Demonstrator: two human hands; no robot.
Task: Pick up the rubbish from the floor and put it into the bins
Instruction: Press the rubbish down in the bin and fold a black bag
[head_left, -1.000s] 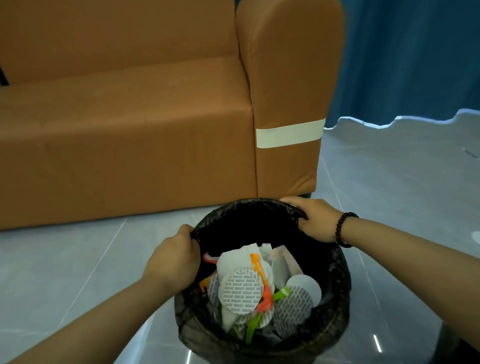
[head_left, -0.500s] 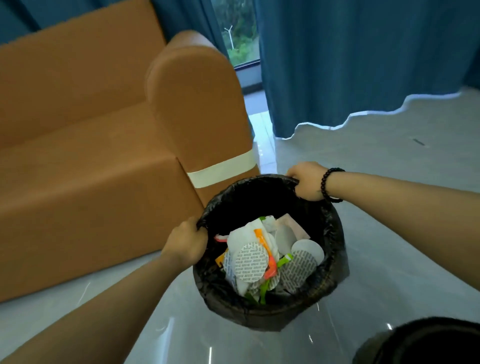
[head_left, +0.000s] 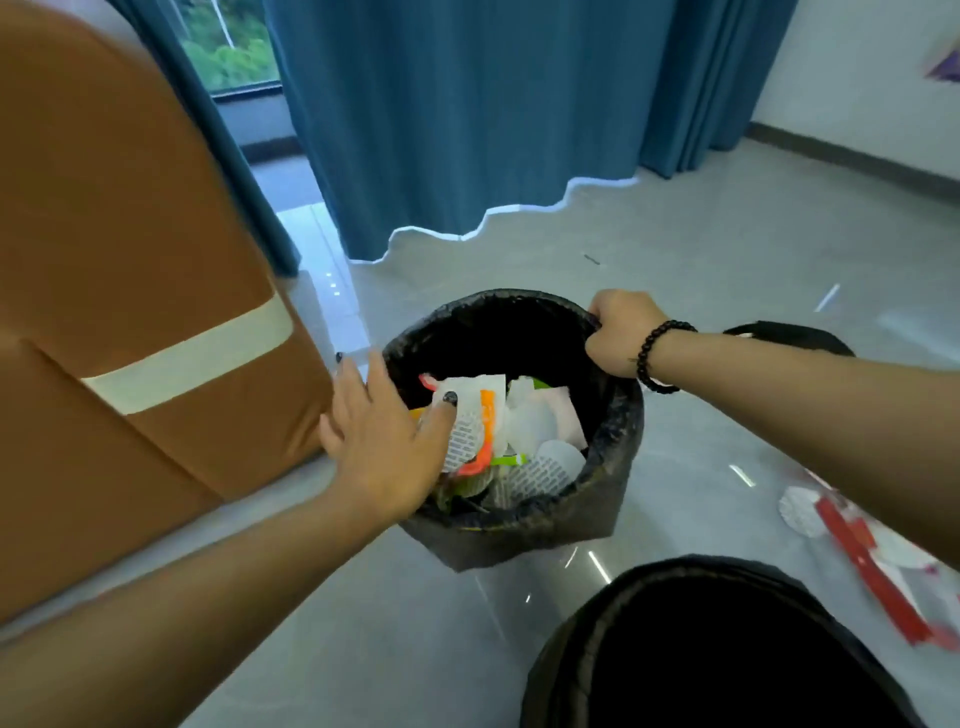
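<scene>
Left hand (head_left: 382, 441) lay spread, fingers straight, over the near-left rim of the bin (head_left: 613, 457), thumb reaching above the rubbish (head_left: 498, 431) inside. Right hand (head_left: 621, 332) gripped the far-right rim, fingers curled over the black liner. Printed text showed on the white round seals in there, too blurred to read. More litter (head_left: 857, 540), red and white, sat on the floor (head_left: 363, 613) to the right. A second bin (head_left: 571, 649) stood nearer, a sofa (head_left: 130, 291) at left.
</scene>
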